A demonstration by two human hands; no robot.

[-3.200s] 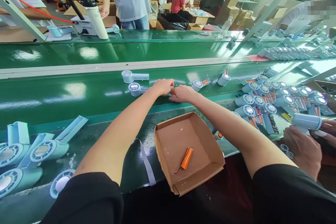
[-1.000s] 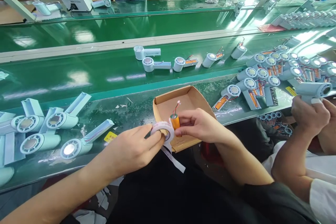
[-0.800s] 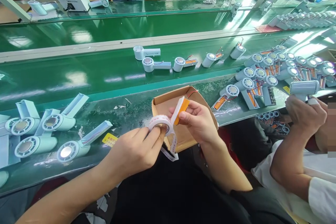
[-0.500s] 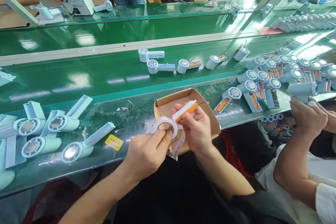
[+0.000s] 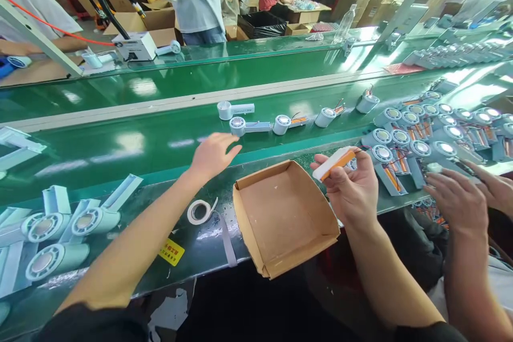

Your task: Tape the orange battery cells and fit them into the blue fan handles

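My left hand (image 5: 214, 156) reaches over the green conveyor belt with fingers stretched and nothing in them. Just beyond its fingertips stands a pale blue fan (image 5: 237, 127), its handle pointing right. Another fan marked "Speed FAN" (image 5: 241, 110) lies behind that one. My right hand (image 5: 352, 187) pinches a flat orange battery (image 5: 340, 161) with a white strip along one side, held above the right edge of an open cardboard box (image 5: 248, 235). A roll of white tape (image 5: 189, 216) rests on the bench left of the box, its loose tail (image 5: 227, 240) hanging toward the front edge.
Fans with bare handles (image 5: 58, 259) crowd the left of the bench. On the right, several fans (image 5: 382, 154) with orange parts and wires are clustered, where a co-worker's hands (image 5: 460, 192) work. A yellow card (image 5: 171, 252) lies near my left forearm. More fans (image 5: 325, 116) stand along the belt.
My left hand has let go of the tape roll, now on the bench, and moved up over the belt. My right hand has shifted right with the battery. The view has tilted up.
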